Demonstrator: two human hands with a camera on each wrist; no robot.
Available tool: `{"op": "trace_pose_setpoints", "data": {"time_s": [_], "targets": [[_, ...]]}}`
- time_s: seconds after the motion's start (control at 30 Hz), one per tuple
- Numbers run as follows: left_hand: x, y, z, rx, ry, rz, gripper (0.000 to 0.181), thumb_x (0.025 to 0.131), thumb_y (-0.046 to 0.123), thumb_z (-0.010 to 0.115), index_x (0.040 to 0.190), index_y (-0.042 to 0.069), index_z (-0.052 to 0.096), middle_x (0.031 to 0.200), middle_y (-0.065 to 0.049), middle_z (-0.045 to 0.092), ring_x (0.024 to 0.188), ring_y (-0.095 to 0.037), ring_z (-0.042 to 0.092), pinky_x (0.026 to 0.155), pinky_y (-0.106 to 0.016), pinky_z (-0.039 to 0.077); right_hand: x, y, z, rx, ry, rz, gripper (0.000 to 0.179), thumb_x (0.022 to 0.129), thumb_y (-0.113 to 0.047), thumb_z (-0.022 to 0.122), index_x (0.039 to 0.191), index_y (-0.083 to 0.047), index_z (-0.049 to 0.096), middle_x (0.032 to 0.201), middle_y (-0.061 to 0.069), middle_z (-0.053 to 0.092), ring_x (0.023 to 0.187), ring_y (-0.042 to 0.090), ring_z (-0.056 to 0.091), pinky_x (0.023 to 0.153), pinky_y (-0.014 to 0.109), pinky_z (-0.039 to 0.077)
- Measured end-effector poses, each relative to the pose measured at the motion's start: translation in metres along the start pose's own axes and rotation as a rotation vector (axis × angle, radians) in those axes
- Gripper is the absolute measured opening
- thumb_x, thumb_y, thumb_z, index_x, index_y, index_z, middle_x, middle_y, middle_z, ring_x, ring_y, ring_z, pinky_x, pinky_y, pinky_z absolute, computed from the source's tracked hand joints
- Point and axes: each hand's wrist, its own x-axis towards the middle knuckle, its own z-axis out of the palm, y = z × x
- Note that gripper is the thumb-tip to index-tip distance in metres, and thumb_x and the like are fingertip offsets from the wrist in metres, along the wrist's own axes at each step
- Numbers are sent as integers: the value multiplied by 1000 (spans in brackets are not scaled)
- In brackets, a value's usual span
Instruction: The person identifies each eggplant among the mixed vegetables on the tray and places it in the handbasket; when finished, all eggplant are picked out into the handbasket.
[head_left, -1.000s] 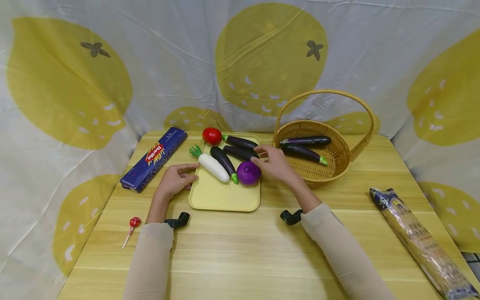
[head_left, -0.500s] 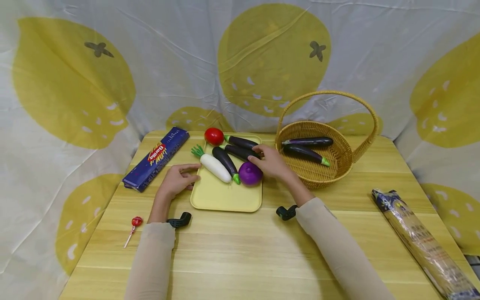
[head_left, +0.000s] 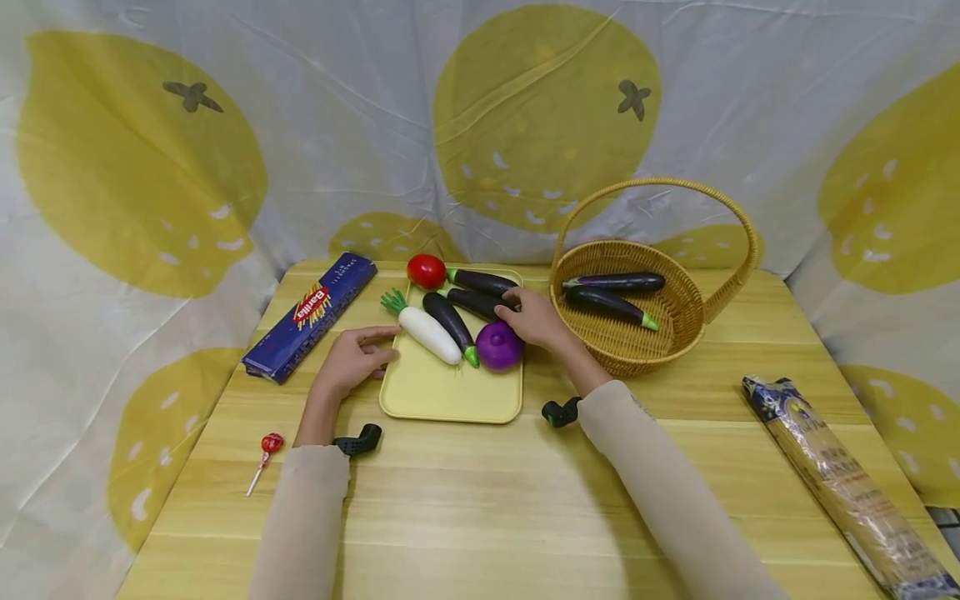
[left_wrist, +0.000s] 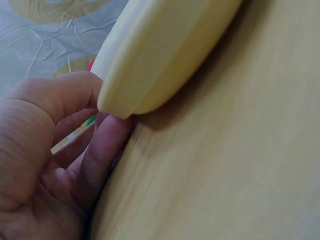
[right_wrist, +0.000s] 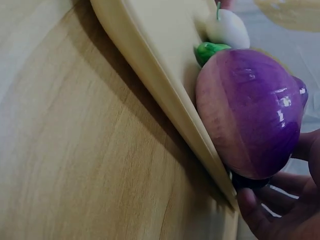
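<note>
My left hand [head_left: 352, 362] holds the left edge of a pale yellow tray [head_left: 450, 400]; in the left wrist view its fingers [left_wrist: 107, 140] are at the rim, above and below. At the tray's right side my right hand [head_left: 538, 321] pinches the right end of the middle eggplant [head_left: 474, 303] between thumb and fingers. A round purple onion [head_left: 499, 347] sits just in front of that hand and hides most of this eggplant in the right wrist view. Also on the tray are a back eggplant [head_left: 482, 282], a front eggplant [head_left: 447, 323], a white radish [head_left: 430, 335] and a tomato [head_left: 426, 272].
A handled wicker basket [head_left: 678, 333] with two eggplants [head_left: 611, 305] stands right of the tray. A blue spaghetti box [head_left: 307, 321] and a lollipop [head_left: 268, 454] lie at left. A long noodle packet [head_left: 840, 475] lies along the right edge. A lemon-print cloth [head_left: 360, 125] hangs behind.
My right forearm has swung left and the hand has closed in slightly on the middle eggplant's end. The left hand stays at the tray's edge.
</note>
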Motion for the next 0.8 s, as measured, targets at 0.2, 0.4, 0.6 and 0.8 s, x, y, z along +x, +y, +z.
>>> {"op": "trace_pose_setpoints", "data": {"time_s": [0.2, 0.4, 0.6, 0.8], "targets": [[-8, 16, 1, 12, -9, -20, 48, 95, 9, 73, 141, 4, 63, 131, -27, 67, 72, -15, 68, 67, -31, 63, 4, -3, -2, -29, -33, 3, 49, 105, -36, 57, 144, -6, 59, 144, 17, 61, 133, 35, 57, 111, 48, 47], [-8, 17, 0, 4, -10, -19, 47, 95, 9, 73, 141, 4, 63, 130, -27, 67, 74, -15, 68, 67, -31, 63, 3, -3, -2, -45, -37, -13, 46, 105, -33, 60, 141, -5, 61, 143, 17, 62, 135, 36, 54, 113, 47, 45], [-6, 14, 0, 8, -13, -20, 47, 95, 8, 73, 141, 4, 63, 130, -28, 67, 75, -16, 70, 67, -32, 64, 0, -6, -2, -40, -17, -24, 48, 105, -31, 59, 145, -4, 58, 147, 17, 58, 142, 35, 49, 119, 46, 41], [8, -9, -1, 2, -2, -24, 49, 95, 13, 74, 143, 9, 63, 131, -26, 67, 75, -14, 69, 66, -31, 63, -6, -14, -8, -27, 1, -48, 49, 106, -30, 58, 148, -4, 55, 150, 17, 56, 143, 34, 48, 120, 46, 40]]}}
